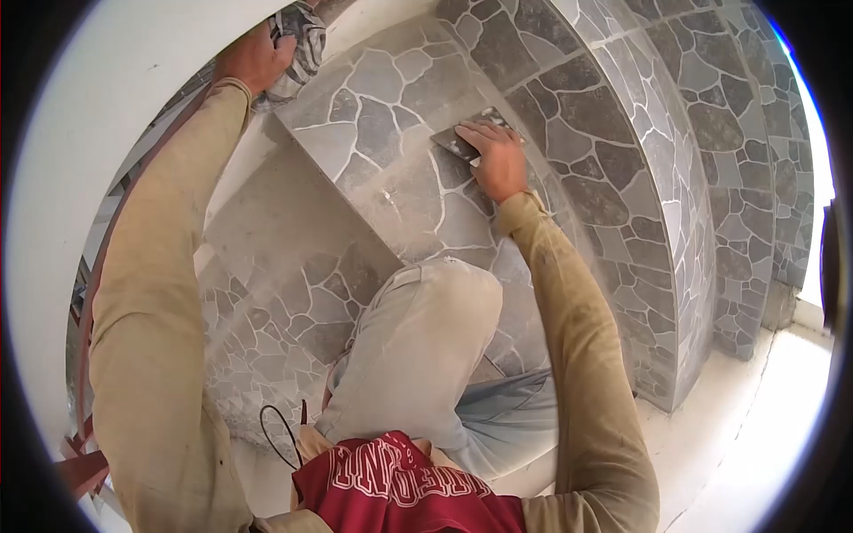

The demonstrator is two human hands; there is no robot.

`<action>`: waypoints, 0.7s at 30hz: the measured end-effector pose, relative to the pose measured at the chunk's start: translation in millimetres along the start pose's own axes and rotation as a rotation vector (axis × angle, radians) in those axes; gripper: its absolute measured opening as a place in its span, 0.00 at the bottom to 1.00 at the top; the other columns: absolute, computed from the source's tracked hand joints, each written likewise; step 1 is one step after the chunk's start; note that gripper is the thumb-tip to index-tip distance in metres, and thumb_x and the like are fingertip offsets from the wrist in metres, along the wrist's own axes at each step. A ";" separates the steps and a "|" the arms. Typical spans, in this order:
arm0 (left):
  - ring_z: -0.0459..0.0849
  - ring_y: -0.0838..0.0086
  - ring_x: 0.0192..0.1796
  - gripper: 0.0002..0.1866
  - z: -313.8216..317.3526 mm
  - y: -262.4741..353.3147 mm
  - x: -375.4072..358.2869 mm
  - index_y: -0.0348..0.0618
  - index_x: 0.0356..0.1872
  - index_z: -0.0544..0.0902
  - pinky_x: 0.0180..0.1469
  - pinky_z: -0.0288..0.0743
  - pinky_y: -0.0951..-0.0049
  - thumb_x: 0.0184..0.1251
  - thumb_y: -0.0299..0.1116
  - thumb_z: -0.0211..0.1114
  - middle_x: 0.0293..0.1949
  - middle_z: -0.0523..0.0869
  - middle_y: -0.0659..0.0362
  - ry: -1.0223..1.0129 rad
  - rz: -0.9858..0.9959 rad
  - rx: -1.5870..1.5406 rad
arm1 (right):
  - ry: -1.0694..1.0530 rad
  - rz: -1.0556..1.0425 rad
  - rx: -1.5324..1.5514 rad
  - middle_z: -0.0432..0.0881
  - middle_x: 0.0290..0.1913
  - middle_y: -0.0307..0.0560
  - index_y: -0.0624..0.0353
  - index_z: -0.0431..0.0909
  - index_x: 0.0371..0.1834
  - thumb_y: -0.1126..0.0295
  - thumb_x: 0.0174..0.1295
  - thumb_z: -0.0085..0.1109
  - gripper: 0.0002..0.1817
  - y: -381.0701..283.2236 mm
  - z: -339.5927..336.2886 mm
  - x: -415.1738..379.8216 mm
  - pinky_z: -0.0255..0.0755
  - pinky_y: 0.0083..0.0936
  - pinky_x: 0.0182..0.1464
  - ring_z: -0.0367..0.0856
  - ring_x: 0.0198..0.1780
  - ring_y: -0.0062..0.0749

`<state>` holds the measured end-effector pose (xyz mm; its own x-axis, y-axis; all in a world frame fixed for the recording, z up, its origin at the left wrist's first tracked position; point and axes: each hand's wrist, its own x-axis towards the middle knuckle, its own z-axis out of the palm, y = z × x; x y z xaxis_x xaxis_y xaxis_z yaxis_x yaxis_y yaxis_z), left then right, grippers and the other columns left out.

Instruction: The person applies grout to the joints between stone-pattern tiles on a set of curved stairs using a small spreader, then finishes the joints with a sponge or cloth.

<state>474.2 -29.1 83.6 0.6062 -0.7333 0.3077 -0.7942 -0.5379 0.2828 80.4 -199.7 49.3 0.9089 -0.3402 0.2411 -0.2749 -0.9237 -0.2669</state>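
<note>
Grey stone-patterned tile covered the steps [378,120] and the curved wall [604,133] beside them, its irregular shapes divided by pale joints, while one smooth white panel [89,169] bounded the opposite side. Two bare hands were at work, each with one item. At right, the person's right hand [499,166] lay over one thin, dark, flat plate [451,144], fingers extended close together across its upper face, holding it at the tiled surface near the foot of the curved wall; pale smears marked the plate. At left, well apart from it, the left hand [253,60] was curled closed around one bunched cloth [305,51], grey with a streaked pattern, near the top of the white panel. How firmly either hand pressed could not be told. Two long tan sleeves [147,275], creased and soiled, reached forward from one red shirt [400,493] with white outlined lettering. Below, two trouser legs [426,329] showed, one pale and dusty at its bent knee, the other bluer. One thin dark loop [267,425] stood out beside the shirt. A dull, dusty film coated parts of the tile.
</note>
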 end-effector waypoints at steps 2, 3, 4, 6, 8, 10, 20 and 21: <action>0.83 0.43 0.56 0.32 12.4 -11.8 7.0 0.31 0.58 0.79 0.62 0.74 0.52 0.59 0.47 0.64 0.52 0.84 0.36 0.180 0.159 0.084 | 0.054 -0.030 0.017 0.87 0.53 0.46 0.51 0.86 0.53 0.75 0.51 0.62 0.22 -2.1 5.5 -2.3 0.69 0.44 0.61 0.82 0.59 0.45; 0.84 0.43 0.52 0.31 19.1 -17.4 10.3 0.31 0.56 0.80 0.60 0.76 0.51 0.59 0.48 0.64 0.49 0.86 0.37 0.356 0.306 0.161 | 0.062 -0.043 0.015 0.87 0.53 0.46 0.51 0.86 0.53 0.75 0.51 0.62 0.22 -6.1 9.4 -16.3 0.69 0.44 0.61 0.82 0.59 0.45; 0.85 0.42 0.51 0.31 20.8 -17.2 14.8 0.31 0.55 0.80 0.59 0.76 0.51 0.59 0.48 0.63 0.47 0.86 0.37 0.528 0.391 0.232 | 0.054 -0.042 -0.003 0.87 0.54 0.45 0.51 0.86 0.53 0.75 0.50 0.63 0.23 -10.4 12.6 -31.3 0.69 0.43 0.62 0.81 0.60 0.45; 0.83 0.41 0.54 0.31 8.4 -10.3 14.6 0.29 0.57 0.79 0.62 0.74 0.52 0.59 0.47 0.65 0.51 0.85 0.35 0.275 0.247 0.190 | 0.011 -0.031 -0.012 0.86 0.58 0.43 0.51 0.86 0.54 0.74 0.50 0.64 0.24 -7.8 13.4 -30.6 0.68 0.42 0.65 0.81 0.62 0.43; 0.81 0.42 0.59 0.34 0.5 -4.6 12.4 0.28 0.59 0.78 0.65 0.71 0.54 0.59 0.47 0.67 0.55 0.82 0.33 -0.031 0.127 0.052 | 0.004 0.019 -0.009 0.86 0.58 0.42 0.50 0.86 0.54 0.74 0.51 0.64 0.23 -3.9 7.7 -1.3 0.67 0.42 0.66 0.81 0.63 0.41; 0.81 0.43 0.58 0.33 0.2 -8.2 12.3 0.30 0.59 0.79 0.65 0.72 0.54 0.59 0.48 0.66 0.54 0.83 0.35 0.035 0.183 0.124 | 0.068 0.007 -0.078 0.86 0.59 0.41 0.49 0.87 0.54 0.74 0.52 0.62 0.23 -3.9 5.3 14.1 0.67 0.41 0.67 0.81 0.63 0.39; 0.80 0.42 0.60 0.34 10.3 -11.6 9.5 0.31 0.60 0.78 0.65 0.72 0.54 0.58 0.48 0.67 0.56 0.83 0.36 0.210 0.213 0.156 | 0.021 -0.007 -0.009 0.88 0.54 0.42 0.50 0.88 0.49 0.74 0.54 0.59 0.19 -2.7 10.9 5.9 0.70 0.44 0.63 0.82 0.60 0.40; 0.80 0.42 0.60 0.34 15.0 -15.6 11.6 0.31 0.60 0.79 0.65 0.72 0.53 0.57 0.48 0.68 0.56 0.83 0.36 0.357 0.273 0.227 | -0.011 -0.022 0.033 0.88 0.53 0.43 0.51 0.88 0.48 0.75 0.52 0.61 0.19 -3.9 17.9 -1.4 0.69 0.44 0.63 0.82 0.60 0.41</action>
<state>493.0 -35.5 69.1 0.3201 -0.6933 0.6456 -0.8908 -0.4523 -0.0440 85.8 -192.4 33.3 0.9179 -0.3180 0.2372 -0.2449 -0.9246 -0.2919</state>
